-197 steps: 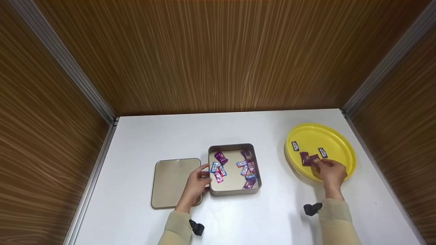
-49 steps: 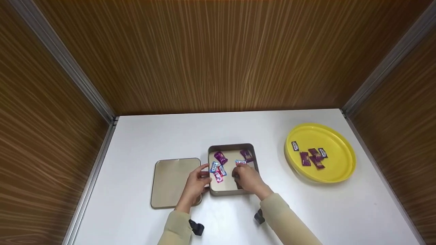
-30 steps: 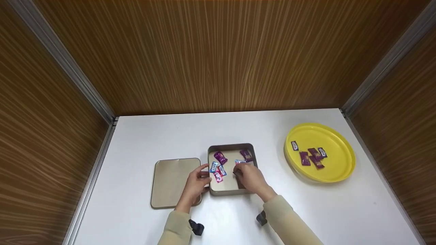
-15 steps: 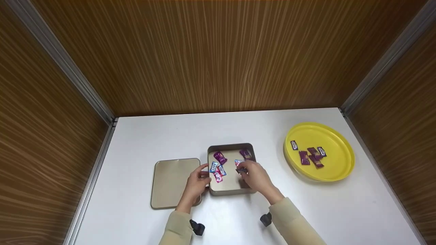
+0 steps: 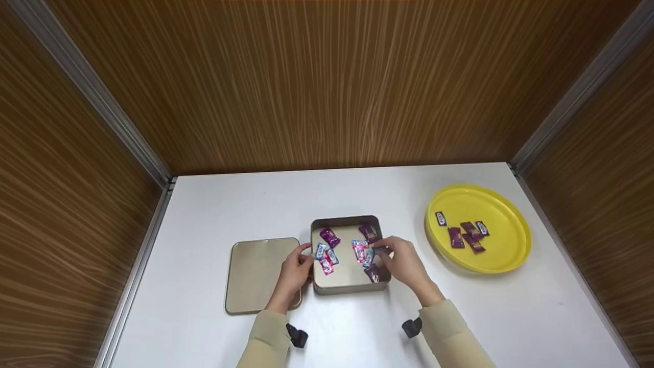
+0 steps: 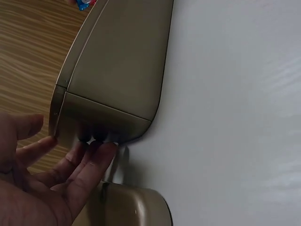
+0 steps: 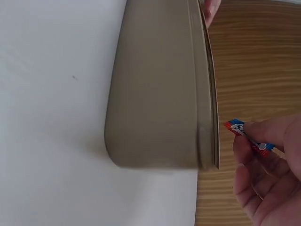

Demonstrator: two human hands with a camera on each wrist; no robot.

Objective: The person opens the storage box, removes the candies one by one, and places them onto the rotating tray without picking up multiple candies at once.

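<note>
A shallow square metal tin (image 5: 343, 273) stands mid-table, with wrapped candies in two groups on its floor. The left group has a purple candy (image 5: 329, 236) above blue and pink ones; the right group has a pink candy (image 5: 360, 251) among blue and purple ones. My left hand (image 5: 294, 275) touches the tin's left wall with extended fingers; its thumb stands free of the wall in the left wrist view. At the tin's right rim, my right hand (image 5: 407, 263) pinches a blue-and-red wrapped candy (image 7: 236, 127) between thumb and finger, above rim height.
A flat metal lid (image 5: 258, 276) lies left of the tin, partly under my left forearm. To the right sits a round yellow tray (image 5: 503, 214) with several purple and dark candies. Wood-grain panels (image 5: 327, 87) close off the table's back and sides.
My right hand was over the yellow tray earlier, then worked inside the tin's right half. It has now moved right to the rim with a candy, and the right group shows again. The left hand barely shifted.
</note>
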